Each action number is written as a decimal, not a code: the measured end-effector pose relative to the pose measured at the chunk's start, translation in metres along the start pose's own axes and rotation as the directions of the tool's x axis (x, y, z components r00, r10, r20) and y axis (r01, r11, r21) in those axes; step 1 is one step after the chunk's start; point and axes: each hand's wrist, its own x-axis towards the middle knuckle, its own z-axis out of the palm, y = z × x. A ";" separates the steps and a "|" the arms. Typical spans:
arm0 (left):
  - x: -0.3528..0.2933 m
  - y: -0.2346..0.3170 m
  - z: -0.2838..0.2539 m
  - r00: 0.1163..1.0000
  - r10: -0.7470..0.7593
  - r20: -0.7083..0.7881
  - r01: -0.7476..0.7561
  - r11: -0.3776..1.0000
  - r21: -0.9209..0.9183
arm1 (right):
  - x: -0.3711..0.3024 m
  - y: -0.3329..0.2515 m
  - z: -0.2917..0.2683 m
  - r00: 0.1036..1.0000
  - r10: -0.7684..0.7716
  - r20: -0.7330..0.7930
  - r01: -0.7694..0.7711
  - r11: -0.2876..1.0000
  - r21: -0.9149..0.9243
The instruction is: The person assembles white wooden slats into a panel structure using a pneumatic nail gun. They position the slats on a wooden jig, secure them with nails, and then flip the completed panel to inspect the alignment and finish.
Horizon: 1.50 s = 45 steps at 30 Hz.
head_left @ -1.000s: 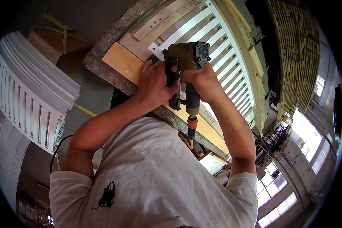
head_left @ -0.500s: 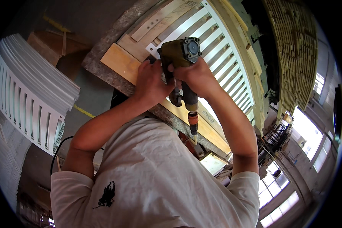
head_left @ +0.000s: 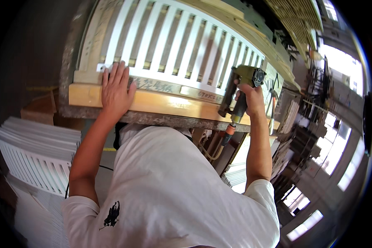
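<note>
A white slatted panel (head_left: 153,41) lies in a wooden frame on the workbench. My left hand (head_left: 116,93) rests flat with fingers stretched, its fingertips on the panel's near left corner and its palm over the frame's near wooden rail (head_left: 165,104). In my right hand (head_left: 254,99) is a nail gun (head_left: 248,75), gripped by its handle over the right part of the near rail. From the handle's lower end hangs an orange and black air hose coupling (head_left: 228,134). The gun's tip is hard to make out.
A stack of white slatted panels (head_left: 37,161) stands at my left, below bench height. A hammer (head_left: 273,107) lies at the bench's right end. Bundled wooden strips (head_left: 291,18) are at the far right. The hose (head_left: 213,157) runs down beside my body.
The nail gun has gone from the panel's near left corner to the right in my right hand. My left hand, earlier closed beside the gun, now lies flat. The view has turned.
</note>
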 end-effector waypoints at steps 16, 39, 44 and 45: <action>0.154 0.126 0.089 0.953 0.243 -0.179 -0.266 0.957 -0.117 | 0.113 0.241 -0.252 0.918 0.001 -0.397 -0.366 0.390 -0.845; 0.292 0.124 0.107 0.941 0.333 -0.055 -0.334 0.943 0.003 | 0.145 0.155 -0.222 0.737 -0.621 -0.266 0.128 0.515 -0.847; 0.293 0.125 0.091 0.921 0.374 -0.111 -0.378 0.926 -0.013 | 0.144 0.112 -0.191 0.637 -0.743 -0.206 0.305 0.488 -0.818; 0.290 0.130 0.078 0.912 0.389 -0.128 -0.392 0.920 0.002 | 0.139 0.100 -0.186 0.578 -0.795 -0.185 0.339 0.440 -0.831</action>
